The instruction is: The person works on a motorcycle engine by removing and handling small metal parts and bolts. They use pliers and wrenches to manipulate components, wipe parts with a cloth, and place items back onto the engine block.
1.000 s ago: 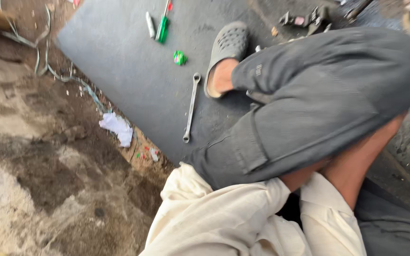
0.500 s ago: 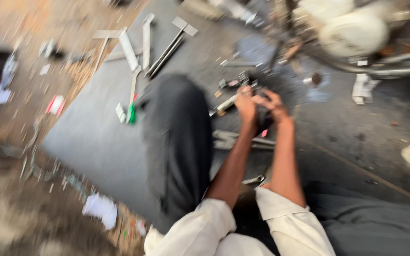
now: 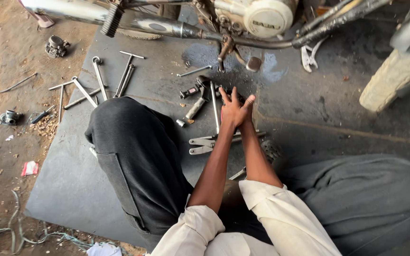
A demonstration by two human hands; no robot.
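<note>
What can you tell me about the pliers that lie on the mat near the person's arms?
The pliers look like bare grey metal, worn, with no coloured grips. They lie flat on the dark mat, the two parted ends pointing left. The left forearm crosses over the middle, so the rest is partly hidden. No hand holds them; both hands are farther up the mat. A thin metal rod lies just above them.

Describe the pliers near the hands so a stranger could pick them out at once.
Start at the dark mat under the motorcycle engine, then find the two hands pressed together at its middle. Just below them, crossing under the forearms, lie the pliers. Unlike the straight rods and T-handled wrenches around, they have two pale handles spreading leftward.
</note>
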